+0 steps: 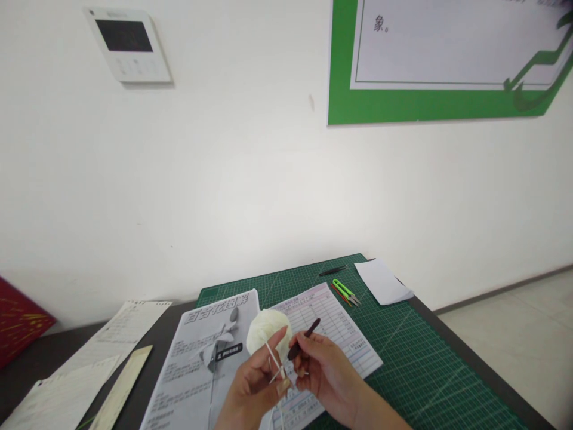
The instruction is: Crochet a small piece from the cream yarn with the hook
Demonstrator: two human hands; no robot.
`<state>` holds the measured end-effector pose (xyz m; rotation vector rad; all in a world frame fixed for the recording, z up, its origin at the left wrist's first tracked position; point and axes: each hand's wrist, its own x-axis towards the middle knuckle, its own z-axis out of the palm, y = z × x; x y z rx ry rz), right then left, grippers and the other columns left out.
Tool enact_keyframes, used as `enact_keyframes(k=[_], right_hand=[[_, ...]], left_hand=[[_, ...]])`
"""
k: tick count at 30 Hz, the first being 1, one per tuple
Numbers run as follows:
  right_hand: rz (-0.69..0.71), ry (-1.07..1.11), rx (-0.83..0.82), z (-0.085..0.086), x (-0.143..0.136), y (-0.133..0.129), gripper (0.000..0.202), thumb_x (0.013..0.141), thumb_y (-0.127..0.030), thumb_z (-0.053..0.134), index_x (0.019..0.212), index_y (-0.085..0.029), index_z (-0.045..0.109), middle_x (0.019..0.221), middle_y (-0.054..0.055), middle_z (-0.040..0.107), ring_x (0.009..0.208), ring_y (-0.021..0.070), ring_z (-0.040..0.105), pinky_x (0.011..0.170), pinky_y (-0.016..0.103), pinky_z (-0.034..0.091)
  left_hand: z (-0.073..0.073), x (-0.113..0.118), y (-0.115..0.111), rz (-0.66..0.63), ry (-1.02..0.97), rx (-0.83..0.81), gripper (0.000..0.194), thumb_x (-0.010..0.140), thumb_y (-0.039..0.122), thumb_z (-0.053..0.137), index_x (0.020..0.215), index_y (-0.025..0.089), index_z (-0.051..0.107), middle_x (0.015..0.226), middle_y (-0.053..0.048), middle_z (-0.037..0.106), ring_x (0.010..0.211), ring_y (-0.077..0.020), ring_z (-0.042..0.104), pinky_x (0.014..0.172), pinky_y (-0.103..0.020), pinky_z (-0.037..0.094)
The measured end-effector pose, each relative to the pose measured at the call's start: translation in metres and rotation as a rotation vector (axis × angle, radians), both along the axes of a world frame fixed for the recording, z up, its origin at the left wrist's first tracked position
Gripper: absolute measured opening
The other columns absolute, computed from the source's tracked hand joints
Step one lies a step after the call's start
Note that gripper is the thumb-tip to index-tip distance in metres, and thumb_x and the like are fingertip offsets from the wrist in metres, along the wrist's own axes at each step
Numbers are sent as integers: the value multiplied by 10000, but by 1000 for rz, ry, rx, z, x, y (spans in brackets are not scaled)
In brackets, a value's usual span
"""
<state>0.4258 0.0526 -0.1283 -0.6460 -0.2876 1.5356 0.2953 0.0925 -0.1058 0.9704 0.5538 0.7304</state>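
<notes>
Pinching the pale yarn [273, 355], the left hand [250, 391] raises a strand on its index finger; the right hand [333, 365] clasps a dark-handled tool [311, 329]; the yarn looks light, soft and limp, probably best held beside the worked loops; its ball [260, 329] sits on printed sheets [324, 307], inward from the bench's [163, 328] far edge; no container shows.

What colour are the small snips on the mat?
Bright green handles, with silvery blades; best seen in the head view.

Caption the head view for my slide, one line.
Left hand holds white yarn; right hand grips a dark-handled tool above printed sheets.
</notes>
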Motion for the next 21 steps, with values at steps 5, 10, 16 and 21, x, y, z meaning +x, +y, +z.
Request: enact_keyframes(k=[5, 10, 16, 21], right_hand=[[8, -13, -13, 1, 1, 0, 250, 711, -350, 691, 701, -113, 614, 473, -30, 560, 371, 50, 468, 383, 165, 395], [-11, -52, -7, 2, 2, 0, 277, 696, -383, 699, 691, -125, 598, 462, -37, 547, 368, 52, 456, 380, 166, 363], [-41, -92, 26, 2, 2, 0, 301, 681, -403, 709, 664, -131, 584, 447, -39, 528, 348, 50, 424, 357, 170, 340], [-85, -142, 63, 4, 3, -1, 283, 686, -385, 710, 659, -134, 582, 473, -41, 523, 366, 49, 404, 354, 167, 351]], left_hand=[[-1, 0, -3, 3, -2, 30, 540, 587, 206, 751, 1102, 314, 630, 729, 1, 622, 728, -158, 537, 709, -283, 409], [-8, -4, 1, -48, 38, 76, 553, 613, 244, 732, 1149, 280, 601, 697, 3, 587, 698, -158, 515, 677, -286, 387], [-15, -6, 4, -84, 13, 92, 574, 598, 236, 745, 1149, 299, 598, 643, 22, 507, 656, -160, 480, 674, -317, 366], [-14, -9, 4, -71, 73, 147, 535, 627, 250, 730, 1145, 289, 602, 653, 10, 528, 636, -145, 464, 616, -278, 344]])
